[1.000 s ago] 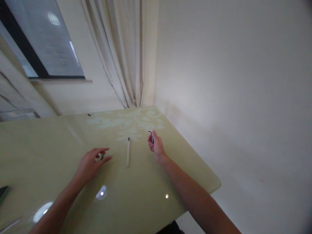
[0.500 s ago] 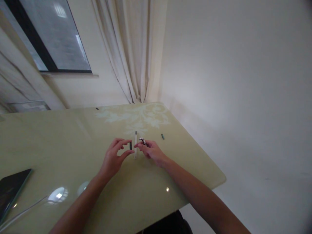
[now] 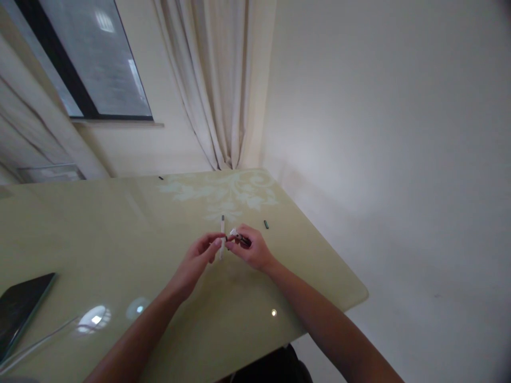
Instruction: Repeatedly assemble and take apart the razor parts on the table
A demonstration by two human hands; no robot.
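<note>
Handling such small parts well probably calls for light, steady fingertips. From the head view, the left hand [image 3: 199, 258] has its fingers narrow, pinching a small dark piece [image 3: 226, 239]; the right hand [image 3: 253, 251] grips a black-and-white tool [image 3: 243, 240], close by the white pen [image 3: 222, 225] on the table [image 3: 120, 250].

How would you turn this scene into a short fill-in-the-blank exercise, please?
1. The black-and-white item is held in the person's ____.
2. On the table, the dark end of the slim white stick points ____ the person.
3. The dark flat slab is cut off by the picture's ____ edge.
Missing words: right hand; away from; left.
</note>
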